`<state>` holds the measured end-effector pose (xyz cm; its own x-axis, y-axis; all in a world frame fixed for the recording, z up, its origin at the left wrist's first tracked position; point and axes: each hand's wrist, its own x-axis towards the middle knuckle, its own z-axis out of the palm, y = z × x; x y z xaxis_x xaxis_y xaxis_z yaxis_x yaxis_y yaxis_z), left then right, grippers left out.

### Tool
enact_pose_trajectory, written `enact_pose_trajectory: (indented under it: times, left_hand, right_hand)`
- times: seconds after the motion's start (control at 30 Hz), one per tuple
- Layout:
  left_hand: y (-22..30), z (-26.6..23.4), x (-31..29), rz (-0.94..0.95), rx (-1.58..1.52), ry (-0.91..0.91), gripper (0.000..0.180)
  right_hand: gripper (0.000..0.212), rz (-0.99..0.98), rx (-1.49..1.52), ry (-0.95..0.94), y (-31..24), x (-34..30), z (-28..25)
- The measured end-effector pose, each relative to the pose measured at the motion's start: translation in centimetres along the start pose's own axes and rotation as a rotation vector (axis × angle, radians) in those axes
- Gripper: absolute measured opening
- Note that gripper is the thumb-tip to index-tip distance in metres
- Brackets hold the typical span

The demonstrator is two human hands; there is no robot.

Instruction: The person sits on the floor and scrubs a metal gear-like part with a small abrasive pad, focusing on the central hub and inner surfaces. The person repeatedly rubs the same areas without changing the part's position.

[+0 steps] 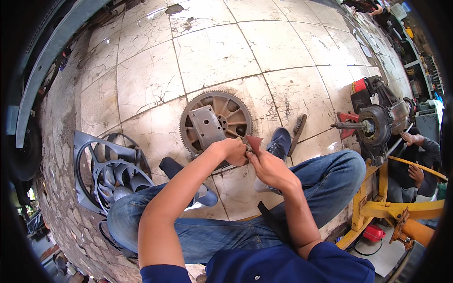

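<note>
Between my knees a toothed flywheel [245,107] lies flat on the tiled floor. A grey metal plate [205,123] with several holes rests across it. Just over the plate's near end, my left hand [232,152] is closed, and what its fingers grip is mostly hidden. Pressed up beside it, my right hand [268,167] pinches a reddish-brown folded sheet [254,142] that looks like sandpaper. The two hands meet at the fingertips. A wire brush [297,134] lies to the right, next to my shoe [280,142].
On the left lie a grey fan shroud [123,153] and fan [111,177]. A large gear housing with a shaft [373,123] sits at the right by a yellow steel frame [365,207]. Behind that frame, another person's hands [414,138] hold a rod.
</note>
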<state>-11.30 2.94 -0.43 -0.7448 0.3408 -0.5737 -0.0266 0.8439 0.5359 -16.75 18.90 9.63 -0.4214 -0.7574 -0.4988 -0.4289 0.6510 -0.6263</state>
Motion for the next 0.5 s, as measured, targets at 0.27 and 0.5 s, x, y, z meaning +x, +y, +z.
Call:
enact_pose_trajectory:
  times: [0.27,0.5]
  left_hand:
    - [0.9,-1.4,-0.5,-0.006,-0.008,-0.018,0.036]
    - [0.2,0.0,0.5,0.014,-0.016,0.008,0.043]
  right_hand:
    - [0.055,0.005,0.004,0.015,0.6,0.5,0.5]
    - [0.053,0.078,0.1,-0.067,1.2,2.0,0.9]
